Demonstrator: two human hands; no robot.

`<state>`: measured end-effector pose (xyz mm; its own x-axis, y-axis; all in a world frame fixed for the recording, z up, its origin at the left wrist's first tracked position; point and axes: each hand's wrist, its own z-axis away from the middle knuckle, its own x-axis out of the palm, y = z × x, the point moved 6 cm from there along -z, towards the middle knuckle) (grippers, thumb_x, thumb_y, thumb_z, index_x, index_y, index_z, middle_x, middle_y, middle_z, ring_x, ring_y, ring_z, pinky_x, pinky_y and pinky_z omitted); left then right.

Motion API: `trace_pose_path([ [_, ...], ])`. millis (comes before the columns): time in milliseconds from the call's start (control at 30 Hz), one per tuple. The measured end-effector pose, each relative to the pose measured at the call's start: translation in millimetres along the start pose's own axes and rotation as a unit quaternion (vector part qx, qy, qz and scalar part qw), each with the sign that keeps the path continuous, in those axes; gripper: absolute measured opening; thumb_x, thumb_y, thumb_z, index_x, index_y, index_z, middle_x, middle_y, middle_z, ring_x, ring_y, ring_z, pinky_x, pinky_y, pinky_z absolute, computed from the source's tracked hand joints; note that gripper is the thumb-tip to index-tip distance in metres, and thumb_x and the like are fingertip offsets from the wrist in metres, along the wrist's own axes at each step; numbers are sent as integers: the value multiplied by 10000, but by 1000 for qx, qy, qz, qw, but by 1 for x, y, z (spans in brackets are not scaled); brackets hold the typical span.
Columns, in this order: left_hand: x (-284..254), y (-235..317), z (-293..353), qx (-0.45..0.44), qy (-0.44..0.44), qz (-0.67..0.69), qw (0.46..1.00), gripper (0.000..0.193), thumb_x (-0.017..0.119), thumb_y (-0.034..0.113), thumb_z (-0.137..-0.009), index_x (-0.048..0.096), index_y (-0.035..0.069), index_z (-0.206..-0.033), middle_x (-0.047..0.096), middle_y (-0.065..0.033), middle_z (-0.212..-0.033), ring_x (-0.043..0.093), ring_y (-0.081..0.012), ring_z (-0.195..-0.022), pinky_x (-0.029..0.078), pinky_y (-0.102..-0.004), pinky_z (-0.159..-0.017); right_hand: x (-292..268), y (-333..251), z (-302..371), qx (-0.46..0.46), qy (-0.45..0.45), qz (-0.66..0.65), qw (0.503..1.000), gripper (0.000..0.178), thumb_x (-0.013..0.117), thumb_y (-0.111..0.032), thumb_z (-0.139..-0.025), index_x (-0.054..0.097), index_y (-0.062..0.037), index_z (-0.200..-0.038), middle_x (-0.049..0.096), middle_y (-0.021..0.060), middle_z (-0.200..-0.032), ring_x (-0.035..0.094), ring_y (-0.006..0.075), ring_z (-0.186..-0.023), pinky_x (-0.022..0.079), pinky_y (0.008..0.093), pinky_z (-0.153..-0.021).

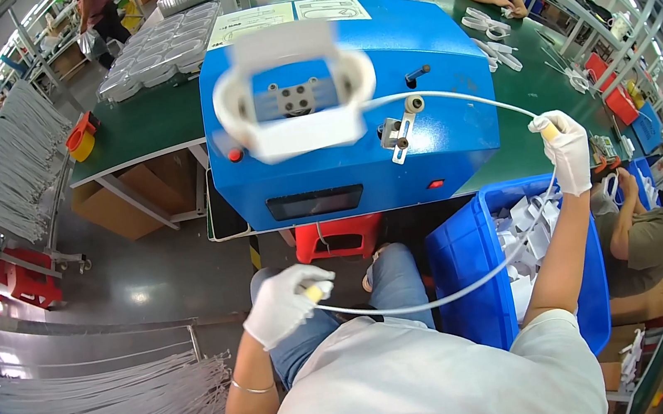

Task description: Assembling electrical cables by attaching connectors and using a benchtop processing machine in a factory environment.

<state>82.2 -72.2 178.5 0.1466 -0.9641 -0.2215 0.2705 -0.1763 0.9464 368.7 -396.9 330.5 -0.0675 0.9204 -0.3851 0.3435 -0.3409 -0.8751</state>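
Note:
A blue winding machine (465,139) stands on the bench in front of me, with a blurred white winding frame (306,137) on its face. From the frame a white cable (459,96) runs past a small guide roller (414,104) to my right hand (569,155), which is gloved and closed around it. Beyond that hand the cable hangs in a loose curve over my lap to my left hand (284,304). My left hand, also gloved, pinches it with thumb and fingers. Pale yellow covering shows at the fingertips of both hands. The cable's end is hard to see.
At my right a blue bin (458,261) holds many white pieces. A red stool (341,237) is under the bench. Bundles of cables (107,412) hang at the left. Clear plastic trays (161,53) and coiled cables (498,53) lie on the bench. A co-worker (645,237) sits at right.

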Motion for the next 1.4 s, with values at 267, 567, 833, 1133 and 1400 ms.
trace_pose_path([
  [267,57,-43,-10,18,-116,39,992,207,625,97,-882,635,-23,-1051,666,-100,-902,637,-149,-823,508,-265,-754,26,-11,0,-34,-73,-32,996,149,598,-162,-896,617,-34,-823,636,28,-770,398,28,-419,277,178,-388],
  [567,53,-63,-10,-51,-113,-1,992,216,613,71,-839,655,26,-1045,665,-97,-959,628,-166,-873,485,-279,-813,21,-3,-9,-39,-47,-60,996,160,602,-183,-895,615,-36,-834,628,37,-787,402,28,-427,283,173,-391],
  [833,63,-21,-30,-18,-167,-31,985,207,615,84,-856,652,17,-1049,674,-82,-928,623,-130,-853,493,-269,-803,41,-20,0,-49,-67,-92,992,110,590,-132,-882,612,-32,-842,622,29,-762,411,36,-428,294,177,-395],
  [1133,62,72,-48,97,-212,-26,972,372,656,123,-844,586,65,-1205,664,-73,-1030,626,-142,-909,485,-281,-834,107,-71,20,-41,-166,-140,975,83,596,-62,-854,634,7,-827,606,28,-696,472,36,-443,343,174,-399],
  [1400,-52,229,-12,372,-68,-251,891,200,670,46,-800,684,28,-999,691,-107,-915,657,-170,-811,518,-297,-768,132,-124,-9,-415,-34,62,907,71,691,-61,-797,673,-12,-847,643,56,-729,598,90,-677,475,226,-601],
])
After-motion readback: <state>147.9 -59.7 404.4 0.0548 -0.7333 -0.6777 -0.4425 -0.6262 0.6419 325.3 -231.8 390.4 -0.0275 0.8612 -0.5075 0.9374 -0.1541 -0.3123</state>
